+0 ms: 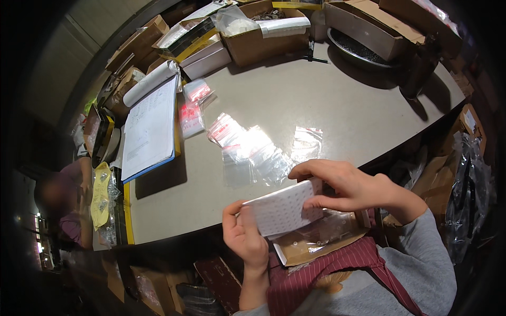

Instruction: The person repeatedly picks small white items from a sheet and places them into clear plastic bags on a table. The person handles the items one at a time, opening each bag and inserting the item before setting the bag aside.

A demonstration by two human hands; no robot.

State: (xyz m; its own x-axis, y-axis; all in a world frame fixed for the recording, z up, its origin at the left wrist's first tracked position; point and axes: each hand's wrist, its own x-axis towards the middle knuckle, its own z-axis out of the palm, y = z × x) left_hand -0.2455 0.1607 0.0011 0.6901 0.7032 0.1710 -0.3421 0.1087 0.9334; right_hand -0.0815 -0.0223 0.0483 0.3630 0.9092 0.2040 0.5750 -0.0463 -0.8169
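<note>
White patterned panel (279, 211) tilts between the left hand (246, 234) and the right hand (342, 185), with the bench (190, 208) spreading beyond them. Just below the hands sits an open cardboard box (293, 254), clear plastic (328, 229) inside. The left hand grips the panel's left end; the right hand clasps the other, thumb on the marked face. Light, even pressure at both ends should keep it from bowing. Small clear bags (258, 154) lie just past the hands.

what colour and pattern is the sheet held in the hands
The sheet is white with rows of small grey marks; the head view, the only one, shows it.
</note>
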